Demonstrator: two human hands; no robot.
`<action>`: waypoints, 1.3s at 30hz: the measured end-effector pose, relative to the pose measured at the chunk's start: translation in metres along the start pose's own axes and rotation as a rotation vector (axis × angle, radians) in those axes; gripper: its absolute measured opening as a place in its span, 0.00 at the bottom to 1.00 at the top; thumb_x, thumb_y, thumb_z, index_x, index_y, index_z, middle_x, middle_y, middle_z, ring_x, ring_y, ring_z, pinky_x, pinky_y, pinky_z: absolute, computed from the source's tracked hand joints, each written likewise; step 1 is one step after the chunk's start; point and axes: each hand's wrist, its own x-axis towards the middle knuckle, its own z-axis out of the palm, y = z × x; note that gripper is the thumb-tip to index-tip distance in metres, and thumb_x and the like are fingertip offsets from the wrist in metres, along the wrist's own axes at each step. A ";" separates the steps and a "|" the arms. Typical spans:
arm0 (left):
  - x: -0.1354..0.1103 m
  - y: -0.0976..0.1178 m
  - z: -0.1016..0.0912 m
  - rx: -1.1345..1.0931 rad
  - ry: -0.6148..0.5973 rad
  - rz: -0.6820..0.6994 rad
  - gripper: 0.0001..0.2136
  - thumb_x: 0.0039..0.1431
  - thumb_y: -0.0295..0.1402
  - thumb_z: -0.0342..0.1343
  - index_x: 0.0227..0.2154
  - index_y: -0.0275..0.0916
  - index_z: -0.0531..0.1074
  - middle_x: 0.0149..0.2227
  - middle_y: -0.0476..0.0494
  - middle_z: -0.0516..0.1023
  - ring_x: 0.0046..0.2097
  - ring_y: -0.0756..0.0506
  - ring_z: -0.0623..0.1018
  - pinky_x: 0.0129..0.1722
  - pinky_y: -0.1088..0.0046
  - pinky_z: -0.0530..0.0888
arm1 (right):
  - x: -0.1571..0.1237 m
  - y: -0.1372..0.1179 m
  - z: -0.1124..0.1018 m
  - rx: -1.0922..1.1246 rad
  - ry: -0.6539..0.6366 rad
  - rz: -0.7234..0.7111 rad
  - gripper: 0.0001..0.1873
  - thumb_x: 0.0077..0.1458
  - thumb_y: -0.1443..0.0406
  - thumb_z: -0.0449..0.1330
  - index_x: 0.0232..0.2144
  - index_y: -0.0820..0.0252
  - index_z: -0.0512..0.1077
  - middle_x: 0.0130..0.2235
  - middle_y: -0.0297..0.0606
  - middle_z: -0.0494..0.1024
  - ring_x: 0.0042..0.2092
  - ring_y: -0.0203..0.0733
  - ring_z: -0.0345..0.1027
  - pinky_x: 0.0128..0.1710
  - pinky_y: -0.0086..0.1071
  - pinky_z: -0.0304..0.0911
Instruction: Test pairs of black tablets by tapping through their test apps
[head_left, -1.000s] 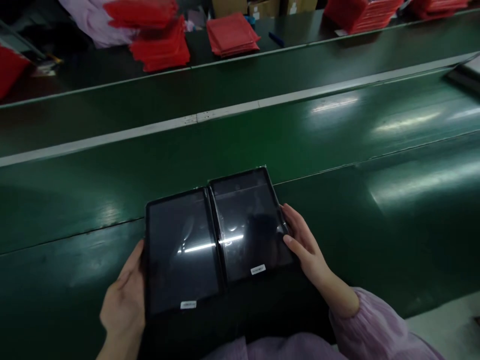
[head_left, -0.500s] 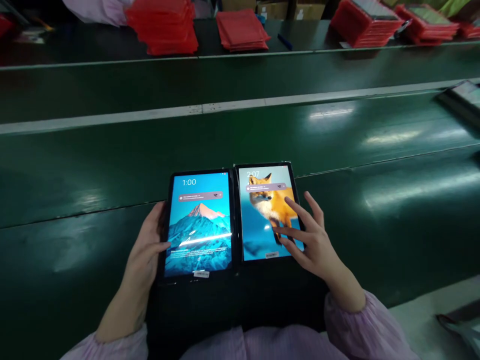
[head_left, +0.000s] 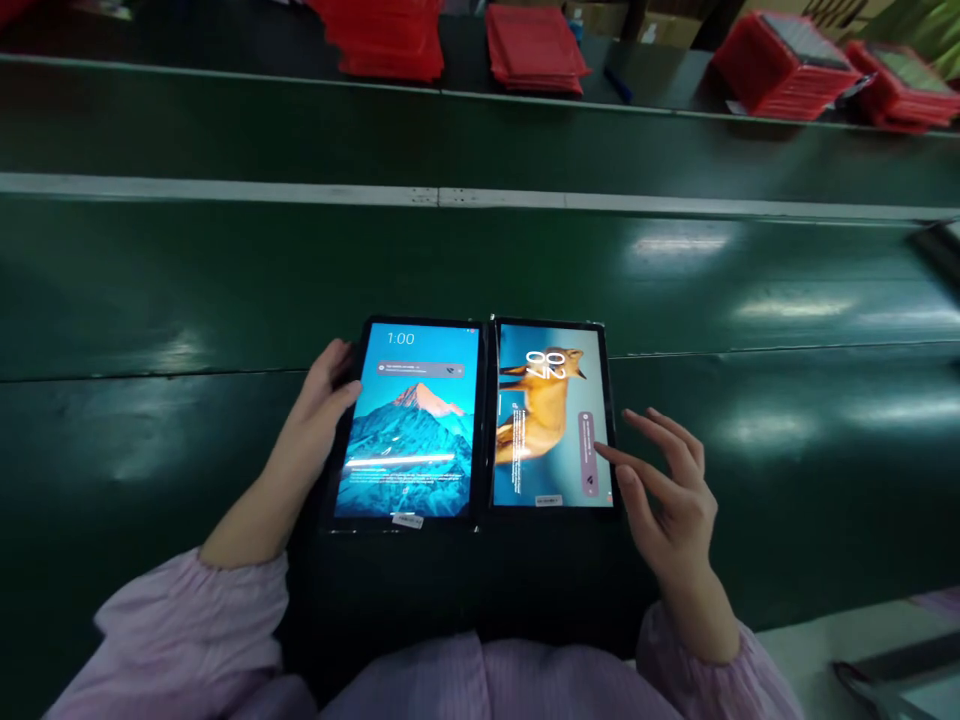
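Note:
Two lit tablets lie side by side before me. The left tablet [head_left: 409, 430] shows a snowy mountain and the time 1:00. The right tablet [head_left: 551, 420] shows a fox picture turned sideways, with the clock digits sideways too. My left hand [head_left: 311, 410] grips the left tablet's left edge, thumb at the front and fingers along the side. My right hand [head_left: 671, 490] is beside the right tablet, fingers apart; its index fingertip is over the screen's right edge by a grey notification bar. Whether it touches the glass I cannot tell. Each tablet has a small white label at its lower edge.
The green worktop [head_left: 375, 260] runs across the view, with a pale metal strip [head_left: 300, 190] beyond. On the far ledge are stacked red pouches [head_left: 390, 40], more red pouches [head_left: 532, 45], a blue pen [head_left: 619, 85] and red-wrapped stacks [head_left: 787, 65]. A dark device [head_left: 937, 245] is at the right.
The right tablet's display has turned from upright to sideways. My right hand has drawn back rightward from over its screen. My left hand still grips the left tablet. The view has shifted slightly.

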 end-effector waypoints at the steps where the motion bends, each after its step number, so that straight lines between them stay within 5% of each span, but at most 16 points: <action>1: 0.002 0.001 0.001 -0.014 0.000 0.009 0.47 0.50 0.63 0.71 0.66 0.39 0.70 0.74 0.26 0.68 0.79 0.23 0.59 0.79 0.35 0.52 | -0.002 -0.003 0.000 -0.007 -0.010 0.001 0.15 0.73 0.67 0.58 0.46 0.51 0.86 0.59 0.43 0.83 0.65 0.57 0.73 0.57 0.52 0.77; 6: -0.001 0.004 0.000 -0.098 0.012 -0.001 0.40 0.52 0.57 0.73 0.62 0.38 0.74 0.72 0.28 0.72 0.79 0.24 0.59 0.79 0.38 0.52 | -0.004 -0.020 0.013 0.007 -0.128 -0.014 0.14 0.72 0.65 0.59 0.52 0.49 0.83 0.62 0.45 0.81 0.68 0.62 0.68 0.61 0.61 0.75; 13: -0.005 0.012 -0.001 -0.130 0.011 -0.121 0.37 0.49 0.52 0.77 0.59 0.41 0.77 0.70 0.32 0.76 0.77 0.24 0.64 0.78 0.40 0.58 | 0.027 -0.042 0.055 -0.002 -0.346 -0.052 0.18 0.73 0.59 0.60 0.60 0.51 0.80 0.73 0.50 0.69 0.79 0.74 0.48 0.71 0.77 0.59; 17: -0.007 0.011 -0.010 -0.150 -0.016 -0.159 0.38 0.49 0.52 0.77 0.60 0.41 0.75 0.71 0.31 0.73 0.79 0.23 0.60 0.78 0.37 0.57 | 0.037 -0.031 0.058 -0.031 -0.307 -0.037 0.15 0.74 0.59 0.59 0.53 0.51 0.84 0.73 0.46 0.70 0.80 0.76 0.44 0.71 0.80 0.58; 21: -0.017 -0.004 -0.035 -0.130 -0.138 -0.175 0.42 0.47 0.53 0.79 0.63 0.43 0.74 0.74 0.31 0.70 0.80 0.22 0.55 0.77 0.33 0.58 | 0.024 -0.001 0.026 -0.095 -0.070 0.055 0.15 0.73 0.63 0.60 0.37 0.50 0.86 0.62 0.41 0.82 0.77 0.70 0.56 0.67 0.75 0.65; 27: -0.037 -0.023 -0.058 0.013 -0.292 -0.104 0.44 0.53 0.51 0.76 0.72 0.56 0.68 0.78 0.38 0.65 0.79 0.22 0.60 0.72 0.32 0.67 | -0.001 0.007 -0.019 -0.134 -0.029 0.146 0.15 0.72 0.67 0.61 0.47 0.44 0.87 0.56 0.38 0.85 0.66 0.63 0.73 0.64 0.64 0.72; 39: -0.038 -0.022 -0.060 0.090 -0.296 -0.125 0.46 0.50 0.51 0.77 0.72 0.58 0.68 0.81 0.42 0.56 0.81 0.19 0.50 0.67 0.33 0.73 | 0.010 -0.019 0.007 -0.046 -0.062 0.053 0.16 0.69 0.70 0.62 0.45 0.44 0.87 0.54 0.37 0.86 0.62 0.60 0.77 0.52 0.56 0.82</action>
